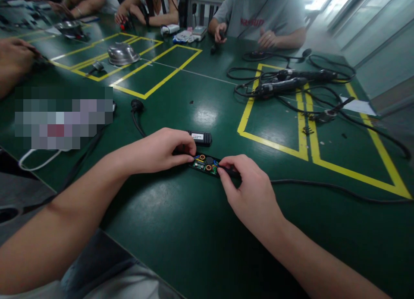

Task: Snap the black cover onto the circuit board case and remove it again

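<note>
A small black plastic case with a green circuit board (204, 164) in it lies uncovered on the green table in front of me. Copper coils and coloured wires show on the board. My left hand (176, 150) pinches the case's left end between thumb and fingers. At the right end, my right hand (247, 178) is closed on the black power cable (310, 184) where it enters the case; the fingers partly hide this spot. Just behind the case lies its black cover (202, 138), bearing a white label. A black plug (137, 105) on a cord rests beyond my left forearm.
Yellow tape lines mark the table (181, 256). Black electric screwdrivers (281, 86) with tangled cords lie at the right, near several loose screws (308, 130). A metal bowl (123, 54) sits at the back left. Co-workers' hands (270, 39) are along the far side.
</note>
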A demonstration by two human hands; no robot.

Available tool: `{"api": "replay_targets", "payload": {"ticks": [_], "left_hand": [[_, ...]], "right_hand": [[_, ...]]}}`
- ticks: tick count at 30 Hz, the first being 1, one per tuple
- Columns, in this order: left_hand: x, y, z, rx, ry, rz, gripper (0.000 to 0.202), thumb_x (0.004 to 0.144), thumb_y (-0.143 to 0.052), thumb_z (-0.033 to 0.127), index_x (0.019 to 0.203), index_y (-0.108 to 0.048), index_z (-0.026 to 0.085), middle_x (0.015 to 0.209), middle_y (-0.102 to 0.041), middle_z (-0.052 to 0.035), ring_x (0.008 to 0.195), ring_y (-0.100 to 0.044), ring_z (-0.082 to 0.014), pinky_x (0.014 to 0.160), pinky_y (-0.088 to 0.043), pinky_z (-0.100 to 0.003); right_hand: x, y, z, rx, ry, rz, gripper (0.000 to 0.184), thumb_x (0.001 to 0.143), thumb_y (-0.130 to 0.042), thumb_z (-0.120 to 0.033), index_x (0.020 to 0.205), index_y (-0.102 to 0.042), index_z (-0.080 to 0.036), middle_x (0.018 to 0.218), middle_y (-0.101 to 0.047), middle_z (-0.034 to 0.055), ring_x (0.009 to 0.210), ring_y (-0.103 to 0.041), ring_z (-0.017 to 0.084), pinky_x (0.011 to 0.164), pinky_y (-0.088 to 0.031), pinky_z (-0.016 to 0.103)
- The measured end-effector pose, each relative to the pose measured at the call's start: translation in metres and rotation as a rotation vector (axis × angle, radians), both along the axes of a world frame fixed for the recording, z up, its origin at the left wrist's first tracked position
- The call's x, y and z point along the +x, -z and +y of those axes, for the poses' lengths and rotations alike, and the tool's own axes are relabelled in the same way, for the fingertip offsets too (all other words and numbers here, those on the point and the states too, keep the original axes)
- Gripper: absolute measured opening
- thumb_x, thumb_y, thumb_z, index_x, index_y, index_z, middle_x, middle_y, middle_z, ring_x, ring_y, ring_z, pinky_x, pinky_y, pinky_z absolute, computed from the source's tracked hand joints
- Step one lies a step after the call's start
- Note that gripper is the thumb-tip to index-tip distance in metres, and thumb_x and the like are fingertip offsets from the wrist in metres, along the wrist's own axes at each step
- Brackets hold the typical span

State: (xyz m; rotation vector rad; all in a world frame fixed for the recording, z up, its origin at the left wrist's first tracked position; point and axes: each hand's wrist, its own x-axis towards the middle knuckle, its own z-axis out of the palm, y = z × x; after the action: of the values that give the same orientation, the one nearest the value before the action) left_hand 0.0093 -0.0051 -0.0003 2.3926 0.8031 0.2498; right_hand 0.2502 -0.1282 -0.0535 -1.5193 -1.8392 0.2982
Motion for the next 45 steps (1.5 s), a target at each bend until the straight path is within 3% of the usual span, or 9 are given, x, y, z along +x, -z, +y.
{"api": "replay_targets", "payload": {"ticks": [11, 20, 26, 34, 41, 45], "left_hand": [[-0.005, -0.008, 0.002, -0.030, -0.006, -0.031, 0.017, 0.100, -0.072, 0.036, 0.100, -0.081, 0.021, 0.101, -0.082, -0.0033, 0.088, -0.074, -0.0184, 0.083, -0.056, -0.028], [-0.008, -0.001, 0.008, 0.016, 0.068, -0.076, 0.014, 0.103, -0.074, 0.030, 0.100, -0.085, 0.022, 0.105, -0.083, -0.0047, 0.096, -0.077, -0.0187, 0.092, -0.057, -0.028], [-0.010, 0.003, 0.011, 0.005, 0.089, -0.107, 0.014, 0.103, -0.074, 0.028, 0.100, -0.086, 0.023, 0.104, -0.083, -0.0040, 0.094, -0.077, -0.0172, 0.090, -0.057, -0.026], [-0.007, -0.004, 0.006, -0.010, 0.039, -0.049, 0.014, 0.101, -0.072, 0.030, 0.103, -0.084, 0.023, 0.103, -0.085, -0.0034, 0.091, -0.077, -0.0185, 0.086, -0.057, -0.028], [-0.007, 0.000, 0.009, -0.043, 0.012, -0.041, 0.018, 0.102, -0.073, 0.036, 0.094, -0.082, 0.023, 0.100, -0.085, -0.0025, 0.091, -0.077, -0.0181, 0.085, -0.056, -0.027], [-0.006, -0.002, 0.006, -0.015, 0.024, -0.038, 0.014, 0.101, -0.072, 0.031, 0.094, -0.082, 0.023, 0.101, -0.084, -0.0029, 0.092, -0.076, -0.0184, 0.088, -0.056, -0.028]], "right_hand": [[0.000, -0.004, 0.000, 0.054, 0.023, 0.070, 0.013, 0.102, -0.063, -0.020, 0.096, -0.074, -0.024, 0.092, -0.078, 0.0061, 0.080, -0.071, 0.022, 0.074, -0.059, 0.038], [0.001, -0.001, 0.001, 0.036, 0.032, 0.076, 0.017, 0.102, -0.063, -0.020, 0.087, -0.070, -0.024, 0.090, -0.078, 0.0060, 0.083, -0.072, 0.024, 0.075, -0.054, 0.041], [0.000, -0.002, 0.001, 0.006, 0.038, 0.085, 0.017, 0.102, -0.061, -0.022, 0.087, -0.070, -0.024, 0.087, -0.076, 0.0054, 0.079, -0.071, 0.023, 0.073, -0.051, 0.039], [0.001, -0.004, 0.001, -0.026, 0.041, 0.077, 0.016, 0.101, -0.061, -0.023, 0.089, -0.071, -0.024, 0.088, -0.076, 0.0058, 0.080, -0.071, 0.024, 0.074, -0.051, 0.040], [0.001, -0.004, 0.001, -0.033, 0.046, 0.062, 0.017, 0.100, -0.061, -0.023, 0.086, -0.070, -0.025, 0.089, -0.077, 0.0061, 0.081, -0.069, 0.024, 0.075, -0.049, 0.041], [0.001, -0.003, 0.001, -0.009, 0.058, 0.012, 0.018, 0.100, -0.060, -0.022, 0.085, -0.070, -0.026, 0.093, -0.078, 0.0072, 0.086, -0.069, 0.027, 0.078, -0.047, 0.043]]}}
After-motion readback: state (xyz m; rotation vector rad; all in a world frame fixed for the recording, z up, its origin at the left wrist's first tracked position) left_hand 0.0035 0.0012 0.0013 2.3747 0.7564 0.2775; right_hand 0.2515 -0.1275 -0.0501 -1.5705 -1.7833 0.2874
